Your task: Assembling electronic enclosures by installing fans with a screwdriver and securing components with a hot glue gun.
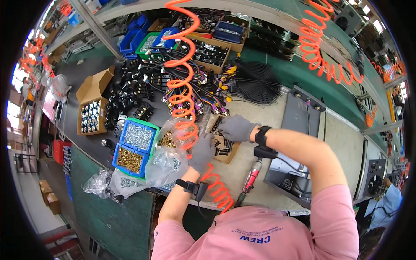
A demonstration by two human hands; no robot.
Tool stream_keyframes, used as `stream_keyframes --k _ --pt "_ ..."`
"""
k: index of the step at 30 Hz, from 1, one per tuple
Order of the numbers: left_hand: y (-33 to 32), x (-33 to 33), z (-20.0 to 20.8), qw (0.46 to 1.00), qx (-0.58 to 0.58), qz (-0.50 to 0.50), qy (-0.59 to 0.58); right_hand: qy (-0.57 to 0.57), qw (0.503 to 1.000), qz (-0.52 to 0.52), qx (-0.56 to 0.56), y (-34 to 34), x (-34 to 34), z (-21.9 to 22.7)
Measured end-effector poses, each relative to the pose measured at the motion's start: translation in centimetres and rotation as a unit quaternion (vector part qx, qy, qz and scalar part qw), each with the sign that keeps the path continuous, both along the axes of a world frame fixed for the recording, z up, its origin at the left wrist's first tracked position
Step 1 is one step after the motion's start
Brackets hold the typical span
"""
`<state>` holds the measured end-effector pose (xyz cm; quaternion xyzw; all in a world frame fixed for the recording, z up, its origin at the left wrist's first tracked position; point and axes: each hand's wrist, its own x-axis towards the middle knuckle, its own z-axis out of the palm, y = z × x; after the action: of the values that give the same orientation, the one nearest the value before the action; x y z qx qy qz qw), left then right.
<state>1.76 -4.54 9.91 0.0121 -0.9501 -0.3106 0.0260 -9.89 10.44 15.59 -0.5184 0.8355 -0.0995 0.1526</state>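
Both my hands wear grey gloves and work over a small cardboard box (233,155) that holds black bolts or similar small dark parts. My left hand (202,152) is at the box's left side, beside a clear plastic bag (167,162); its fingers are drawn together. Over the far end of the box, my right hand (237,128) has its fingers curled in toward the left. Whatever either hand pinches is too small or hidden to make out. A red and silver power screwdriver (250,180) lies to the right of the box, close to my body.
Blue bins of silver screws (138,135) and brass-coloured screws (129,160) stand at left. Coiled orange hoses (180,84) hang over the bench. Wired connectors (201,106) and a round black fan grille (258,82) lie beyond my hands. A grey metal panel (299,115) is at right.
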Motion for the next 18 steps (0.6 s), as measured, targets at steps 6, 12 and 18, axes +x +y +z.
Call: stream_keyframes --k 6,12,18 --pt "1.1 0.9 -0.4 0.999 0.016 -0.009 -0.042 0.076 0.992 -0.010 0.100 -2.6 0.3 -5.2" --pt "1.7 0.7 -1.6 0.991 -0.093 -0.018 -0.091 0.081 0.990 -0.041 0.112 -3.7 1.2 -6.9" --pt "3.3 -1.4 -0.4 0.990 -0.113 -0.062 -0.065 -0.085 0.988 -0.126 0.017 -1.5 -2.4 -4.1"
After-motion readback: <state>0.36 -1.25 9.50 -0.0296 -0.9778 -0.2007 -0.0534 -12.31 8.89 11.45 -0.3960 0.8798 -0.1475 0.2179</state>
